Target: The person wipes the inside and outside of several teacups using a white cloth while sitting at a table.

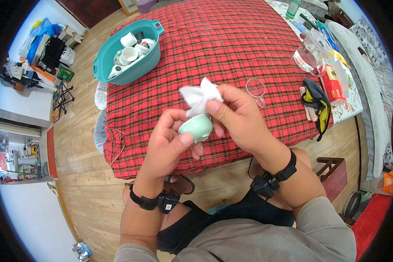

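A small pale-green glazed cup (198, 127) is tilted in my left hand (165, 142), its thumb against the side and its fingers around the far side and underneath. My right hand (242, 118) pinches a white tissue (196, 96) between thumb and fingers. The tissue's lower end reaches the cup's rim; how far it goes inside is hidden. Both hands are above the near part of a table with a red plaid cloth (216, 49).
At the back left a teal plastic basin (136, 73) holds several white cups and pots. A small glass cup (255, 87) lies right of my hands. Farther right are a clear glass jug (314, 49), a red tissue box (334, 85) and a grey-yellow cloth (316, 98). A wooden stool (334, 178) stands below.
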Motion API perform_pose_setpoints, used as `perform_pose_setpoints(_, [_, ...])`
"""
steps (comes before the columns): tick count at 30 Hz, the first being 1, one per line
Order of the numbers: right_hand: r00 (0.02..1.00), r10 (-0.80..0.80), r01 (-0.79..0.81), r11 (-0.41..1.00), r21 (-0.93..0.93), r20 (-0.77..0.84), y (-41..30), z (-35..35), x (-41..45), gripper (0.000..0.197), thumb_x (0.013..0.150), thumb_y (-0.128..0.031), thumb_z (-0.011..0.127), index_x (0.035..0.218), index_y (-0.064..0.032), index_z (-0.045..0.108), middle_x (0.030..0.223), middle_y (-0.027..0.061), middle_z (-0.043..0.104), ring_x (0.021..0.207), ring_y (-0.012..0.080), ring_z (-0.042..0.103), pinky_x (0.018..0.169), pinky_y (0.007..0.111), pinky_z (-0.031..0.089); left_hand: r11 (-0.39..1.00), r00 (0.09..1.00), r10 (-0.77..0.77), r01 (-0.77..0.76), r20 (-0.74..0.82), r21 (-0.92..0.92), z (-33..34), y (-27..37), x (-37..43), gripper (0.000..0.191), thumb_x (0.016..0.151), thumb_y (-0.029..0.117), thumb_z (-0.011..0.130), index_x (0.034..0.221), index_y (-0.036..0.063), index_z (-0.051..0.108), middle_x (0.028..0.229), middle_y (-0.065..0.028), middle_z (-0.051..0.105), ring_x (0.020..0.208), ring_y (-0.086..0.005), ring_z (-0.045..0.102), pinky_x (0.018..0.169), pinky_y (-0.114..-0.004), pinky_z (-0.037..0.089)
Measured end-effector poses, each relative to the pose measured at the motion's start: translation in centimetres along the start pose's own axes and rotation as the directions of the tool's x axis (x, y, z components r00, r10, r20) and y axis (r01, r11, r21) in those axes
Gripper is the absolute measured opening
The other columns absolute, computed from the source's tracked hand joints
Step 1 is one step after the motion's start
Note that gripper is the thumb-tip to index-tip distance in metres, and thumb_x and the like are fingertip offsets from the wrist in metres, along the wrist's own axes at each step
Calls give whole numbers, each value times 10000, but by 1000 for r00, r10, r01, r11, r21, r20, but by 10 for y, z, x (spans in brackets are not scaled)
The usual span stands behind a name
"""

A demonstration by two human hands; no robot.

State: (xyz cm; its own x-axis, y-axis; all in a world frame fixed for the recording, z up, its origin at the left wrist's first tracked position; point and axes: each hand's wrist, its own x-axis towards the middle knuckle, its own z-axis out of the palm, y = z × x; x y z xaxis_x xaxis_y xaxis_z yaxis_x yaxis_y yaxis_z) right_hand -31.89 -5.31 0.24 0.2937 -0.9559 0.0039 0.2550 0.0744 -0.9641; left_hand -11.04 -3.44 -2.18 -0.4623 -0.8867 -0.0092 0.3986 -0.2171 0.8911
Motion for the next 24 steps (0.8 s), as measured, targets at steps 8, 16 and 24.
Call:
perform_pose_setpoints(8, [831, -553, 438, 585, -682, 60, 5, -13, 8, 260, 957, -139, 642, 1200, -52, 675, 1062, 105, 698, 1046, 268, 608, 855, 412, 478, 977, 991, 3, -31, -131, -210, 1, -4, 2, 241, 1060, 190, 562, 1214, 4, 572, 1134, -187, 682, 919, -282, 731, 750, -364, 621])
perform_pose_setpoints(16, [793, -558, 483, 329, -811, 246, 18, 10, -5, 467, 942, -291, 665, 1325, -41, 569, 1229, 179, 653, 1067, 370, 635, 868, 480, 475, 981, 979, 171, -158, -113, 114, -6, -20, 1, 237, 988, 107, 690, 1194, -5, 655, 1181, -87, 684, 994, -153, 675, 851, -304, 581])
perform_pose_setpoints(24, [990, -100, 102, 995, -12, 98, 29, 21, -7, 402, 1078, -398, 518, 1225, -25, 551, 997, 80, 658, 875, 182, 655, 747, 341, 538, 310, 811, 546, -431, 213, 848, 3, 2, 7, 211, 856, -42, 711, 1061, 8, 710, 1104, -130, 700, 900, -246, 708, 732, -305, 574])
